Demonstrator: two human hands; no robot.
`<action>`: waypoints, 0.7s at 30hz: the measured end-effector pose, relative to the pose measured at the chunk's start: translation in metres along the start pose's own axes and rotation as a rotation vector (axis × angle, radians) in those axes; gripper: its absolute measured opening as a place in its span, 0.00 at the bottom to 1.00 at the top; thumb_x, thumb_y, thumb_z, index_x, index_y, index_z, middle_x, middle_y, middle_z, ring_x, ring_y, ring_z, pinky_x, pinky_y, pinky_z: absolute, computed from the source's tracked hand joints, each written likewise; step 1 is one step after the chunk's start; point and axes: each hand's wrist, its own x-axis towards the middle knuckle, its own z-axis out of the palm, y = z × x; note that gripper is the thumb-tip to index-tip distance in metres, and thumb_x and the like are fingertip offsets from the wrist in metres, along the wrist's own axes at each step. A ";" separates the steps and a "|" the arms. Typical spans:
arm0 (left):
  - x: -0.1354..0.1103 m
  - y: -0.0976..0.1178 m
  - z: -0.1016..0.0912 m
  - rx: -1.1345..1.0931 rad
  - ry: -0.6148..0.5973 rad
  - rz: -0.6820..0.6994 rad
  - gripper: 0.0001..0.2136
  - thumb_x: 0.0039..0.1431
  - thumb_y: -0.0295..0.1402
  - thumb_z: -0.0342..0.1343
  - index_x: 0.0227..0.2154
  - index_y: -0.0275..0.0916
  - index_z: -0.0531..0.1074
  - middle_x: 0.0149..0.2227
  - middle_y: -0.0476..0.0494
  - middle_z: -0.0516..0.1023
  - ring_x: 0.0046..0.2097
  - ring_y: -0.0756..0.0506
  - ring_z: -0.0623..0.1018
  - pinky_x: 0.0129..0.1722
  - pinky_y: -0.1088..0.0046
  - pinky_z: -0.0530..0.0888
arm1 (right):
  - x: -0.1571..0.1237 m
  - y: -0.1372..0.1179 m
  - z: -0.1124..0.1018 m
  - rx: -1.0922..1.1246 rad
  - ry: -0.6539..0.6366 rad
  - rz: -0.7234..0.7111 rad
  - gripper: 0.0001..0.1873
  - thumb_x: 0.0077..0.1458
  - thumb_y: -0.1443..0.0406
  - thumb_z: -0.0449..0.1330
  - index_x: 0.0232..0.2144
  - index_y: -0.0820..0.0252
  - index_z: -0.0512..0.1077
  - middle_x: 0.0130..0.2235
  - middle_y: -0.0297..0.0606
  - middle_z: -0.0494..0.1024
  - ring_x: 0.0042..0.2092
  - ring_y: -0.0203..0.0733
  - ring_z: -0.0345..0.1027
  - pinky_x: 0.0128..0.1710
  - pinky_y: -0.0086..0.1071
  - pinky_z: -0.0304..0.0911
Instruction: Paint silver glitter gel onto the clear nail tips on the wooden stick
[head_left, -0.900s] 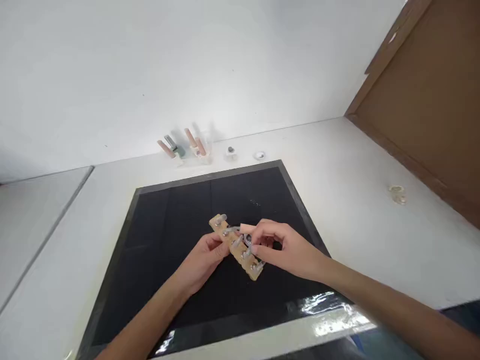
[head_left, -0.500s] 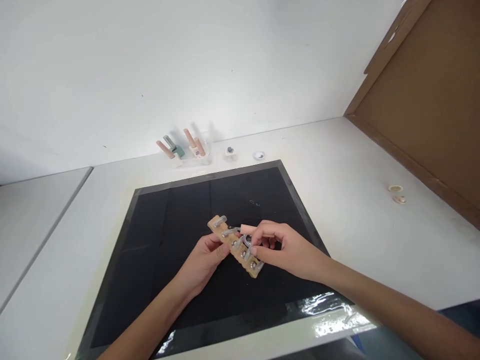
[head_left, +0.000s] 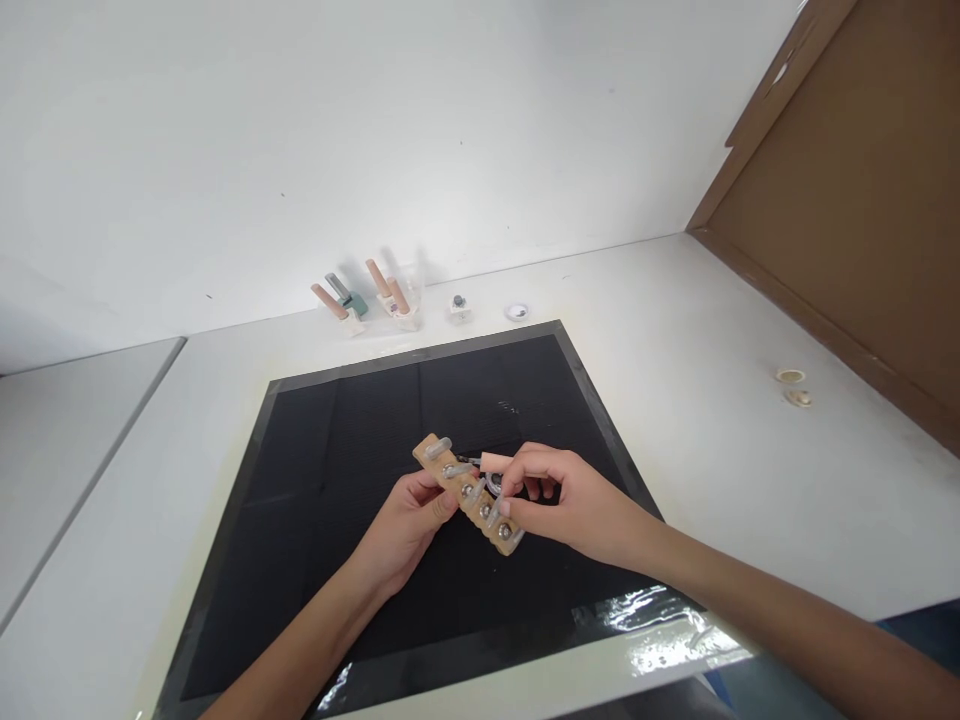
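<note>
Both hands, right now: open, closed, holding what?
Left hand: closed, holding the strip.
Right hand: closed, holding the pink-handled brush; whether it also grips a clear tip cannot be told.

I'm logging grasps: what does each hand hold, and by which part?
Left hand: tan strip, by one long edge. Right hand: pink-handled tool, by the handle; whether also a clear tip, I can't tell.

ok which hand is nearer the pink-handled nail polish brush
Right. The right hand holds the pink-handled nail polish brush; the left hand grips the tan nail-tip stand, to the brush's left.
</note>
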 end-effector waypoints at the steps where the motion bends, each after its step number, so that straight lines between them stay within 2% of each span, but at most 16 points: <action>1: 0.000 0.000 0.000 -0.008 0.008 -0.009 0.14 0.40 0.39 0.70 0.32 0.40 0.82 0.30 0.48 0.82 0.36 0.49 0.76 0.39 0.77 0.68 | 0.000 -0.001 -0.001 -0.013 0.014 -0.003 0.02 0.50 0.68 0.61 0.26 0.58 0.72 0.32 0.32 0.67 0.31 0.34 0.59 0.32 0.29 0.57; 7: -0.001 0.001 -0.002 -0.102 0.029 -0.045 0.16 0.38 0.38 0.71 0.32 0.39 0.82 0.29 0.47 0.83 0.34 0.49 0.76 0.38 0.77 0.69 | -0.003 -0.008 -0.008 -0.022 0.097 -0.052 0.05 0.53 0.61 0.61 0.33 0.54 0.72 0.32 0.32 0.66 0.33 0.36 0.59 0.34 0.32 0.58; 11: 0.000 0.001 -0.004 -0.159 0.032 -0.043 0.16 0.39 0.37 0.71 0.33 0.37 0.81 0.30 0.47 0.82 0.35 0.48 0.77 0.40 0.75 0.70 | -0.006 -0.011 -0.016 0.013 0.170 -0.124 0.04 0.57 0.64 0.57 0.36 0.53 0.72 0.32 0.32 0.67 0.34 0.36 0.60 0.35 0.33 0.59; 16: 0.003 0.000 -0.008 -0.230 0.003 -0.048 0.17 0.40 0.37 0.71 0.35 0.36 0.80 0.33 0.46 0.83 0.38 0.48 0.77 0.42 0.75 0.70 | -0.009 -0.010 -0.026 0.093 0.145 -0.250 0.09 0.59 0.66 0.55 0.42 0.48 0.71 0.32 0.31 0.69 0.35 0.37 0.63 0.36 0.32 0.61; 21: 0.002 0.000 -0.009 -0.218 -0.021 -0.038 0.16 0.42 0.37 0.70 0.36 0.37 0.80 0.33 0.47 0.82 0.38 0.47 0.77 0.43 0.73 0.69 | -0.011 -0.010 -0.028 0.130 0.110 -0.315 0.05 0.58 0.65 0.59 0.37 0.48 0.71 0.29 0.30 0.67 0.32 0.36 0.62 0.33 0.31 0.62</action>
